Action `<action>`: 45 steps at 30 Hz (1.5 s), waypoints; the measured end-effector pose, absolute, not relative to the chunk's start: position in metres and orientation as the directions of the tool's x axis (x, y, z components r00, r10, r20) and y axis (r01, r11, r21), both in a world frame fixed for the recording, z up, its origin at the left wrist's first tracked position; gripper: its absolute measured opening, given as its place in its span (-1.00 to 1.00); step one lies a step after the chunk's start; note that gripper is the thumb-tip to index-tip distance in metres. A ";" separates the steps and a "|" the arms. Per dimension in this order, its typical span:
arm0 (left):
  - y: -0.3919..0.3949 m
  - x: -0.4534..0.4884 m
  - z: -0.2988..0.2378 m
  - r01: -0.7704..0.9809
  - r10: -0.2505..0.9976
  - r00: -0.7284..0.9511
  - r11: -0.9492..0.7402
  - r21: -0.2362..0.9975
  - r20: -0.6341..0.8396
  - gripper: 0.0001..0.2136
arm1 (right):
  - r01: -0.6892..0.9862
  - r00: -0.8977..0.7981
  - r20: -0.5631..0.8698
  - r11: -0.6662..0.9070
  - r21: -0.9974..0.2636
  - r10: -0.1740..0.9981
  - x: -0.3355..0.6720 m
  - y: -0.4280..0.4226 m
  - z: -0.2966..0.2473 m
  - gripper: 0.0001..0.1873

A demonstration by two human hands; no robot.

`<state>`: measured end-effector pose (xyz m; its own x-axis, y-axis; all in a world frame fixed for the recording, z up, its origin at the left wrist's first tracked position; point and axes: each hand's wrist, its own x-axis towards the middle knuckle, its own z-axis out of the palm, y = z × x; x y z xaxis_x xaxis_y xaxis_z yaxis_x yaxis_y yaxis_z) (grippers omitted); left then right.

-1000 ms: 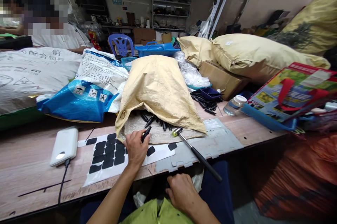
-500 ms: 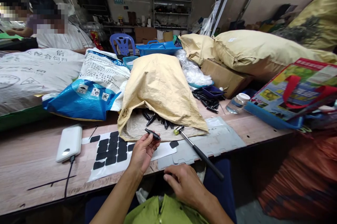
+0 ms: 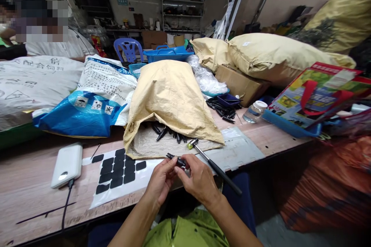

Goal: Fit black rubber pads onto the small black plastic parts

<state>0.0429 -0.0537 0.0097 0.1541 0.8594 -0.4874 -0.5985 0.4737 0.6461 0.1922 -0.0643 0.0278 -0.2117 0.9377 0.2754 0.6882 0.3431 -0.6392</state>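
Note:
My left hand [image 3: 161, 180] and my right hand [image 3: 198, 178] meet just above the near edge of the wooden table [image 3: 34, 196]. Both pinch one small black plastic part [image 3: 175, 159] between their fingertips. Behind them lies a tan woven sack [image 3: 171, 102] with its mouth open toward me, and several more black parts [image 3: 167, 133] spill out of it. A white sheet with black adhesive pads [image 3: 118, 169] lies left of my hands. A small hammer [image 3: 211, 166] with a black handle rests to the right.
A white power bank [image 3: 67, 164] with a cable lies at left. Blue-and-white sacks [image 3: 92, 100], a cardboard box [image 3: 240, 84], a tray of black parts [image 3: 227, 106], a bottle [image 3: 255, 111] and a printed bag [image 3: 315, 96] crowd the table. A person sits far left.
My left hand lifted the black part from the sack's mouth and drew it toward me. My right hand rose from my lap and took hold of the same part.

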 end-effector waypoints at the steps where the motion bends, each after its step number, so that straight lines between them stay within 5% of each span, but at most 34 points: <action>1: -0.056 0.042 0.008 -0.549 0.854 0.165 0.495 0.674 -0.493 -0.70 | 0.693 -0.222 0.281 0.354 -0.629 0.934 0.193 -0.062 0.027 -0.84; 4: -0.058 0.030 0.003 -0.237 0.907 0.004 0.409 0.881 -0.420 -0.61 | 0.693 -0.228 0.272 0.353 -0.629 0.935 0.197 -0.059 0.020 -0.89; 6: -0.057 0.017 0.001 0.135 0.987 -0.123 0.121 0.984 -0.104 -0.63 | 0.681 -0.233 0.244 0.337 -0.650 0.941 0.200 -0.058 0.015 -0.93; 8: -0.054 0.006 0.003 0.467 0.968 0.032 -0.235 0.852 0.249 -0.64 | 0.656 -0.260 0.204 0.328 -0.680 0.944 0.200 -0.057 0.013 -0.95; 10: -0.049 0.000 0.006 0.600 0.885 0.285 -0.464 0.651 0.368 -0.67 | 0.614 -0.299 0.177 0.331 -0.716 0.938 0.199 -0.055 0.014 -0.95; 13: -0.036 -0.001 0.009 0.669 0.842 0.392 -0.537 0.513 0.370 -0.80 | 0.607 -0.292 0.218 0.356 -0.710 0.931 0.206 -0.051 0.019 -0.87; 17: -0.007 -0.001 0.000 0.742 0.892 0.252 -0.427 0.517 0.376 -0.82 | 0.865 -0.076 0.347 0.235 -0.443 0.935 0.237 -0.040 0.017 -0.65; 21: 0.017 -0.003 -0.018 0.758 0.944 0.183 -0.313 0.572 0.275 -0.82 | 0.955 -0.031 0.231 0.098 -0.281 0.972 0.267 -0.034 0.002 -0.81; 23: 0.021 -0.004 -0.026 0.751 0.958 0.165 -0.277 0.599 0.236 -0.81 | 0.950 -0.054 0.222 0.119 -0.290 0.974 0.271 -0.036 -0.004 -0.95; 32: 0.021 -0.005 -0.031 0.713 0.973 0.136 -0.227 0.663 0.187 -0.83 | 0.711 -0.070 0.342 0.287 -0.642 0.937 0.230 -0.053 -0.001 -0.78; 45: 0.020 -0.007 -0.038 0.699 0.966 0.142 -0.253 0.669 0.217 -0.84 | 0.744 -0.154 0.393 0.368 -0.558 0.907 0.201 -0.053 -0.004 -0.78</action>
<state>-0.0066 0.0198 -0.0376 0.1419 0.9658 0.2171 0.6992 -0.2530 0.6687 0.2006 -0.0525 -0.0038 -0.1539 0.9065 0.3930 0.7437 0.3682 -0.5580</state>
